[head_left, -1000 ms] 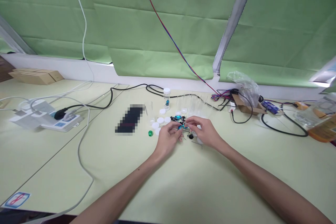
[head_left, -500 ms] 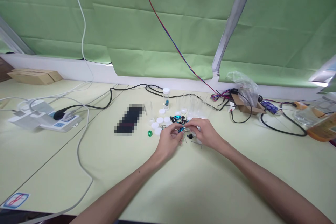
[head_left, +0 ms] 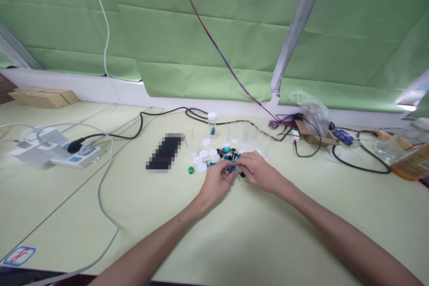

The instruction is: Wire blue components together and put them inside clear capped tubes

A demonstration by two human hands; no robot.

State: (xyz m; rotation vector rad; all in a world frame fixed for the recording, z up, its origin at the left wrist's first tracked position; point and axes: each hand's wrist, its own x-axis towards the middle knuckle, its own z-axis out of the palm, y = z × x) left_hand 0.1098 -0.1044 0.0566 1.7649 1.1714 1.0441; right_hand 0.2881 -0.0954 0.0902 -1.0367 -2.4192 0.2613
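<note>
My left hand (head_left: 216, 183) is closed, its fingertips pinching a small shiny blue part (head_left: 232, 170) just above the table. Against it, my right hand (head_left: 259, 172) is closed in a pinch; whatever lies between those fingertips is hidden. Behind the hands is a pile of blue and black small parts (head_left: 226, 149). White round caps (head_left: 203, 153) lie left of the pile, several in number. A green nut-like piece (head_left: 191, 170) sits farther left. Below my right fingers are a black round piece (head_left: 242, 174) and a thin metal pin (head_left: 240, 181).
Clear tubes (head_left: 246, 134) stand behind the pile, near a capped tube (head_left: 212, 126) with blue parts inside. To the left are a blurred dark rectangle (head_left: 166, 152) and a power strip (head_left: 83, 158). An open cardboard box (head_left: 311, 135) and an orange-labelled bottle (head_left: 410, 165) are at right.
My fingers have shifted slightly around the blue part, and my two hands are closer together at the fingertips. The things on the table look unmoved.
</note>
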